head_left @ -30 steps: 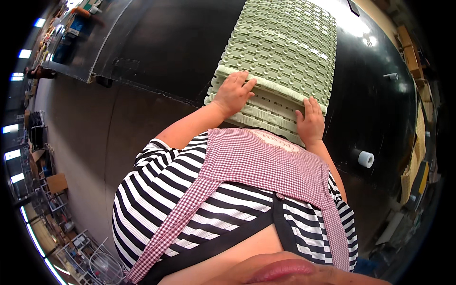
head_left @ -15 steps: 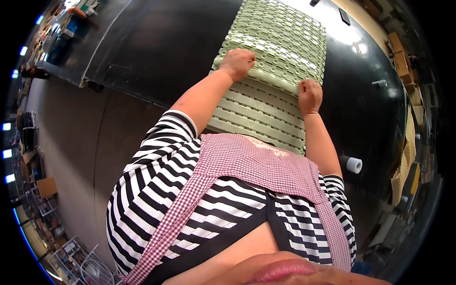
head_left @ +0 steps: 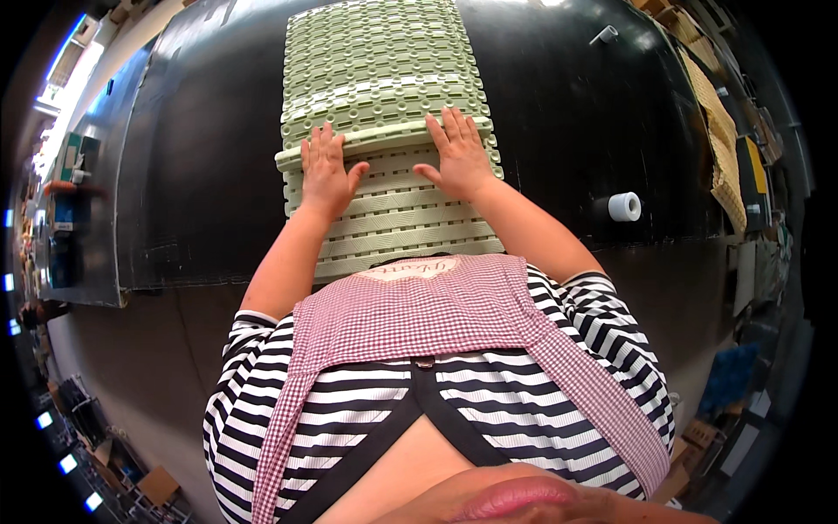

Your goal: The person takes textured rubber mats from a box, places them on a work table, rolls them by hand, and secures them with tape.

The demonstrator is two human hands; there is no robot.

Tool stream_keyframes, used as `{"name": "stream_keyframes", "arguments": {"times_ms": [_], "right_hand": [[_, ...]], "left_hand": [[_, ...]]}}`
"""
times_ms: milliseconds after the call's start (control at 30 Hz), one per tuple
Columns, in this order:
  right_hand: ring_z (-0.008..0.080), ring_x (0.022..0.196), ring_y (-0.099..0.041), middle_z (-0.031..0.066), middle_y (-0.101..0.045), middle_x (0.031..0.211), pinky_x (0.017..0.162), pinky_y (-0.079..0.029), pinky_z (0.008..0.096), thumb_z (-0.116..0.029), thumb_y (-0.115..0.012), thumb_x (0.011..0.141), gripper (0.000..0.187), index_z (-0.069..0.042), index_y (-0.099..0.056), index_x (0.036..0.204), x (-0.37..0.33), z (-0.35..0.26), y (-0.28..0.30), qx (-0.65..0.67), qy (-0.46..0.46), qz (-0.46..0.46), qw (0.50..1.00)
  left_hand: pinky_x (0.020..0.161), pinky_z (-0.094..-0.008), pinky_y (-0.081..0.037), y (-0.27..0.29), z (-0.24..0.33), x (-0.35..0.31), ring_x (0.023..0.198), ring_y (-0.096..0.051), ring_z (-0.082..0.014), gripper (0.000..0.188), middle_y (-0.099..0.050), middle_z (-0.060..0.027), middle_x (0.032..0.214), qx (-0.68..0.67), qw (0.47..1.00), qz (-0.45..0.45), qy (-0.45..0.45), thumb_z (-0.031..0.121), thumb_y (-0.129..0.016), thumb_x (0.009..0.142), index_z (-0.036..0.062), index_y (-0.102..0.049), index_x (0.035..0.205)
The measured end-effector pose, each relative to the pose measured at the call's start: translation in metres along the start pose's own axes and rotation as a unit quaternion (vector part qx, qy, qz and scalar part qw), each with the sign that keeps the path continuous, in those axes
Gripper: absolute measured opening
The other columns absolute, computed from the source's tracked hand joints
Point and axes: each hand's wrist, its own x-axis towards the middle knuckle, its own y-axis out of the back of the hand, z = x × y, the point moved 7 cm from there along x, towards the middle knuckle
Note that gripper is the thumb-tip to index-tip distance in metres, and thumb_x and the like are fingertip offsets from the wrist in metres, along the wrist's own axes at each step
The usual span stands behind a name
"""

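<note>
A pale green slatted plastic mat (head_left: 410,223) lies on the black table in front of me. Its far part shows rows of knobs and links (head_left: 380,61), and a raised ridge or fold (head_left: 380,133) runs across it, with smooth slats on my side. My left hand (head_left: 327,176) rests on the left part of this ridge, fingers stretched out. On the right part lies my right hand (head_left: 461,162), flat with fingers spread. Neither hand grips the mat. The underside of the ridge is hidden.
The black table top (head_left: 576,113) extends on both sides of the mat. A white roll (head_left: 624,207) sits near its front edge at right, and a small white cylinder (head_left: 604,35) lies farther back. Yellowish padded sheets (head_left: 711,131) hang along the right edge.
Both hands have gone from pinching the mat's edge to lying open on the ridge. My view has turned, so the mat appears farther left and straighter.
</note>
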Motion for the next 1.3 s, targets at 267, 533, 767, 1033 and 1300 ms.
{"name": "stream_keyframes", "arguments": {"times_ms": [267, 533, 767, 1033, 1300], "right_hand": [[0.0368, 0.152, -0.024, 0.0210, -0.031, 0.161, 0.123, -0.023, 0.0464, -0.062, -0.079, 0.077, 0.105, -0.017, -0.030, 0.159, 0.088, 0.025, 0.002, 0.038, -0.014, -0.088, 0.995], [0.0304, 0.119, -0.055, 0.0083, -0.065, 0.114, 0.104, -0.038, 0.0443, -0.041, -0.076, 0.083, 0.042, -0.011, -0.067, 0.111, 0.104, 0.033, 0.009, 0.038, 0.063, 0.032, 0.997], [0.0282, 0.119, -0.055, 0.0061, -0.067, 0.115, 0.103, -0.039, 0.0441, -0.041, -0.071, 0.090, 0.043, -0.013, -0.067, 0.122, 0.110, 0.033, 0.006, 0.022, 0.061, 0.015, 0.998], [0.0318, 0.100, -0.058, 0.0074, -0.066, 0.102, 0.089, -0.043, 0.0447, -0.027, -0.081, 0.078, 0.043, -0.011, -0.064, 0.113, -0.037, -0.020, 0.036, 0.072, 0.139, 0.042, 0.987], [0.0342, 0.105, -0.058, 0.0118, -0.065, 0.108, 0.094, -0.043, 0.0450, -0.028, -0.081, 0.079, 0.049, -0.009, -0.064, 0.121, -0.086, -0.028, 0.045, 0.155, 0.086, -0.031, 0.984]], "left_hand": [[0.113, -0.0438, -0.034, -0.008, -0.039, 0.105, 0.136, -0.044, -0.0322, 0.050, -0.054, -0.0118, 0.141, 0.028, 0.997, -0.060, 0.046, 0.057, -0.053, 0.099, 0.0134, -0.067, 0.120], [0.087, -0.0439, -0.048, -0.020, -0.040, 0.126, 0.099, -0.060, -0.0313, 0.044, -0.066, -0.0088, 0.092, 0.066, 0.997, -0.034, 0.019, 0.050, -0.061, 0.095, 0.0084, -0.071, 0.084], [0.110, -0.0442, -0.031, -0.015, -0.028, 0.085, 0.123, -0.049, -0.0297, 0.034, -0.057, -0.0106, 0.123, 0.098, 0.992, -0.072, 0.036, 0.033, -0.065, 0.094, 0.0125, -0.059, 0.120], [0.102, -0.0466, -0.034, 0.018, 0.037, -0.047, 0.113, -0.050, -0.0316, 0.043, -0.056, -0.0104, 0.111, 0.031, 0.998, -0.060, 0.004, 0.020, -0.075, 0.079, 0.0103, -0.058, 0.117], [0.110, -0.0488, -0.027, 0.041, 0.074, -0.086, 0.133, -0.042, -0.0323, 0.070, -0.047, -0.0177, 0.142, 0.005, 0.992, -0.122, -0.023, 0.056, -0.064, 0.090, 0.0116, -0.051, 0.143]]}}
